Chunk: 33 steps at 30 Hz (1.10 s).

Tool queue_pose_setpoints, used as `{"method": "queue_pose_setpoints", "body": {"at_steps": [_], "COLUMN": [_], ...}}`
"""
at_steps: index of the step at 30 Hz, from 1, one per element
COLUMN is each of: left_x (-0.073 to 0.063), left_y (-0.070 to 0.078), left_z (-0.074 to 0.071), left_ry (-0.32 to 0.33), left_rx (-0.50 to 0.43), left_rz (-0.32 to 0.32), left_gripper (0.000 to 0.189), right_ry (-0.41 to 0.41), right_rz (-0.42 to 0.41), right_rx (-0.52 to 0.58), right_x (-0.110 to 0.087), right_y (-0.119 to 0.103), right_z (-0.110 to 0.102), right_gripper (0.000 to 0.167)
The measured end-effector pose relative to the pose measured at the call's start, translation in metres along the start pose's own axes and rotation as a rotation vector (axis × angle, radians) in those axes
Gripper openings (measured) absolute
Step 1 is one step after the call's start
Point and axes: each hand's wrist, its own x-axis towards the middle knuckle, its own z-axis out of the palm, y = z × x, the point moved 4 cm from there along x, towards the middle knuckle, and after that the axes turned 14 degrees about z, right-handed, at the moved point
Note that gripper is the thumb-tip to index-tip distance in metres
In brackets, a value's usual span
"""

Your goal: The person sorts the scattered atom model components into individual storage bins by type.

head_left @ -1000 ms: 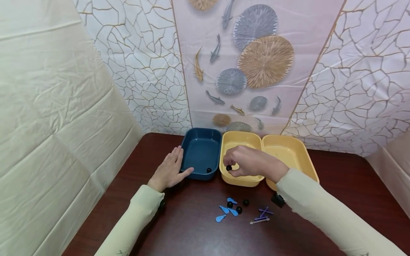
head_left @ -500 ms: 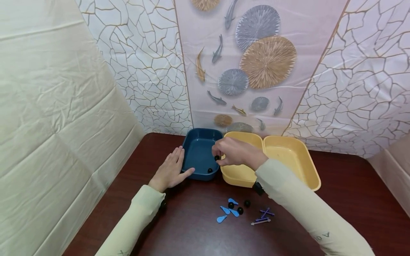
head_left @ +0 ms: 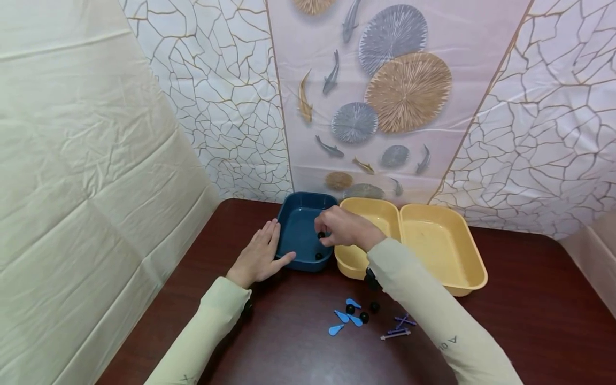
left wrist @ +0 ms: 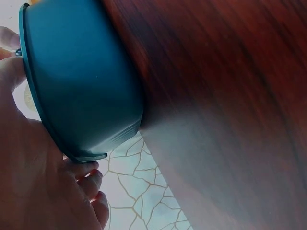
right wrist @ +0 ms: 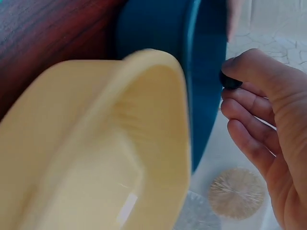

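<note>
Between thumb and fingers, my right hand (head_left: 347, 227) pinches a small black ball (right wrist: 230, 81). It holds the ball over the right side of a dark blue bin (head_left: 299, 230). Another black ball (head_left: 318, 256) lies inside that bin near its front wall. My left hand (head_left: 257, 258) rests on the bin's left rim, fingers straight and thumb stretched along the front edge. In the left wrist view, the blue bin's outer wall (left wrist: 86, 76) stands beside the palm.
Two yellow bins, a middle one (head_left: 352, 263) partly behind my right hand and a right one (head_left: 440, 248), adjoin the blue bin. Nearer on the dark table (head_left: 289, 331) lie several blue teardrop-shaped pieces (head_left: 335, 330), black balls (head_left: 374, 307) and purple sticks (head_left: 396, 334). A patterned cloth (head_left: 356, 123) hangs behind.
My right hand has moved left with the black ball, from over the middle yellow bin to over the blue bin. The left hand stays on the rim.
</note>
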Motion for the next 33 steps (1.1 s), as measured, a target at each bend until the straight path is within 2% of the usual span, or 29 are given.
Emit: {"method": "queue_pose_setpoints", "body": {"at_steps": [8, 13, 20, 33], "left_x": [0.001, 0.001, 0.000, 0.000], "left_y": [0.001, 0.002, 0.001, 0.001], "left_z": [0.000, -0.001, -0.002, -0.001], "left_ry": [0.000, -0.005, -0.005, 0.007], "left_rx": [0.001, 0.004, -0.005, -0.002], "left_rz": [0.000, 0.001, -0.007, -0.006], "left_gripper": [0.098, 0.098, 0.099, 0.098], "right_ry": [-0.018, -0.026, -0.006, -0.014], "right_rz": [0.057, 0.066, 0.014, -0.041], "right_rx": [0.035, 0.037, -0.005, -0.060], "right_x": [0.010, 0.010, -0.001, -0.050], "right_y": [0.004, 0.004, -0.002, -0.010], "right_z": [0.021, 0.023, -0.001, -0.046], "right_gripper": [0.013, 0.022, 0.021, 0.020]}}
